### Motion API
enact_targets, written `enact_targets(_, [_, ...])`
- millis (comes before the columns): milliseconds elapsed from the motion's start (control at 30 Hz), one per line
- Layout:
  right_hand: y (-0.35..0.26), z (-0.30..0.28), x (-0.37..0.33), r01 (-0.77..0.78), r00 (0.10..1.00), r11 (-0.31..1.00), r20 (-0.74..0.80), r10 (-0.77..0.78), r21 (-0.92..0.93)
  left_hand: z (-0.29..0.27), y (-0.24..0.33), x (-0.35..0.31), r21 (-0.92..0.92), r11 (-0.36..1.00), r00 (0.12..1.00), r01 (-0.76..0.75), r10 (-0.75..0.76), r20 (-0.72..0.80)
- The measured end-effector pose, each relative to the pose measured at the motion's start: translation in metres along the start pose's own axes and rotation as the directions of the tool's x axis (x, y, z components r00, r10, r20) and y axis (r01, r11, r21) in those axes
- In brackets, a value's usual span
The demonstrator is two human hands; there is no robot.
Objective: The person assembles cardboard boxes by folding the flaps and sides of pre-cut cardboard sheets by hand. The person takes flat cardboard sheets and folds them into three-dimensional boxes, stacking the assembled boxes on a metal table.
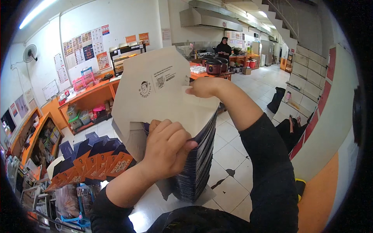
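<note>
A large unfolded cardboard box blank [155, 91], pale inside with small black print, lies tilted on top of a tall stack of flat box blanks [196, 167] with dark edges. My left hand [167, 145] has its fingers curled over the blank's near edge, thumb pointing right. At the blank's far right edge, my right hand [206, 86] is closed with the cardboard pinched in its fingers; some fingertips are hidden. To the left of the stack, several folded orange and navy boxes [97, 159] stand nested in a row.
Wrapped goods and a blue plastic basket [79, 217] sit at the lower left. An orange counter [87, 99] runs along the left wall. Farther back, a co-worker [223, 48] in black stands behind rice cookers [214, 66]. Another person [291, 130] is partly visible low at right.
</note>
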State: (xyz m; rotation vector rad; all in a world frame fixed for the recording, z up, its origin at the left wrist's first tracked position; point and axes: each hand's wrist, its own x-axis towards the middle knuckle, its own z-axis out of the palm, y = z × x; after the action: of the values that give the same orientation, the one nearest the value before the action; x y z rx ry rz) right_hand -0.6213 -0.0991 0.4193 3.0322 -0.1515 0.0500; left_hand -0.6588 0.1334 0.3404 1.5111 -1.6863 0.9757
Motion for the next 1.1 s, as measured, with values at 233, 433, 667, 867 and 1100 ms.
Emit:
enact_targets(233, [0.010,0.010,0.012,0.020,0.997,0.999,-0.075,-0.023,-0.045,0.009,-0.006,-0.007,0.019,1.000,0.999,-0.012,0.013,-0.044])
enact_targets(433, [0.010,-0.002,-0.008,0.073,0.973,0.994,-0.224,-0.053,0.084,-0.037,0.016,-0.024,0.202,0.979,0.981,-0.024,0.061,-0.183])
enact_targets(667, [0.035,-0.010,-0.019,0.171,0.792,0.916,-0.604,0.092,0.363,-0.227,-0.086,-0.146,0.815,0.320,0.874,0.483,-0.237,-0.425])
enact_targets(867, [0.031,-0.015,-0.046,0.324,0.623,0.839,-0.766,0.159,0.437,-0.393,-0.077,-0.316,0.909,-0.381,-0.212,0.167,-0.915,-0.344])
enact_targets(1100, [-0.018,-0.044,-0.084,0.373,0.660,0.859,-0.751,0.020,0.350,-0.434,-0.055,-0.298,0.834,-0.487,0.333,0.257,-0.766,-0.550])
